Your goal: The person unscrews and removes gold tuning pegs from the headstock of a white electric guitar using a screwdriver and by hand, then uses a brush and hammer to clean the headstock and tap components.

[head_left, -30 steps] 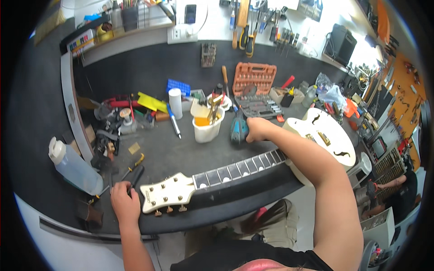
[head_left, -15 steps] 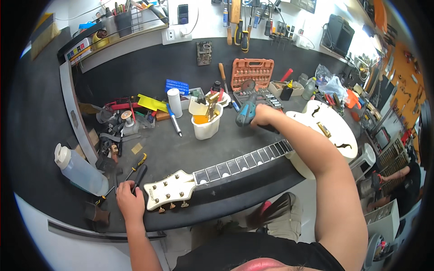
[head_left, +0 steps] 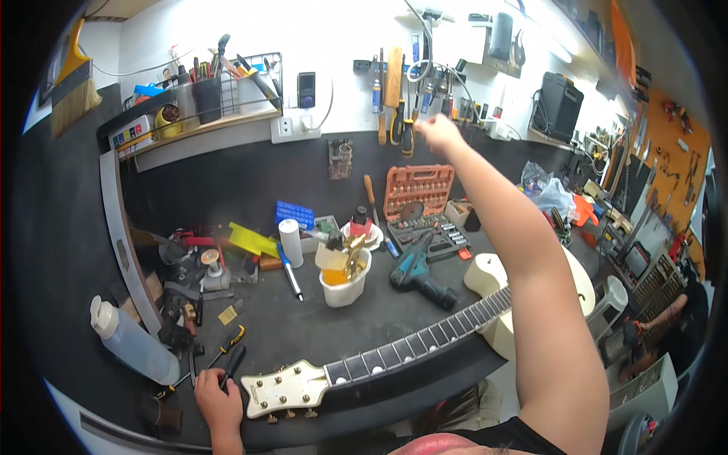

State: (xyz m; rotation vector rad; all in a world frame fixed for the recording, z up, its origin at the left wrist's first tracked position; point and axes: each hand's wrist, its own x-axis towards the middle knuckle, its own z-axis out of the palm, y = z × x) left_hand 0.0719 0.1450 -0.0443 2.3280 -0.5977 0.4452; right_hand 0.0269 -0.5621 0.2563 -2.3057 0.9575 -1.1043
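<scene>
My left hand (head_left: 218, 402) is closed around a black-handled tool (head_left: 234, 365) on the bench, just left of the guitar's headstock (head_left: 284, 390); the tool's kind is partly hidden by my fingers. My right hand (head_left: 441, 135) is raised at the wall rack, its fingers stretched beside a hanging black-and-yellow screwdriver (head_left: 408, 138), and nothing shows in them. The cream guitar body (head_left: 493, 274) lies at the right, partly behind my right arm, with its neck (head_left: 425, 339) running across the bench's front. A teal and black cordless drill (head_left: 417, 269) lies on the bench beyond the neck.
A white tub of metal parts (head_left: 345, 288) stands mid-bench, near a white bottle (head_left: 290, 243) and a blue-white pen (head_left: 289, 271). Behind is an open orange socket case (head_left: 418, 193). At left stand a clear water bottle (head_left: 136, 341) and a yellow-black screwdriver (head_left: 231, 339). Another person (head_left: 679, 326) is at far right.
My right hand has let go of the drill, now lying on the bench, and has risen to the tools on the wall. The view has tilted upward. My left hand stays by the headstock.
</scene>
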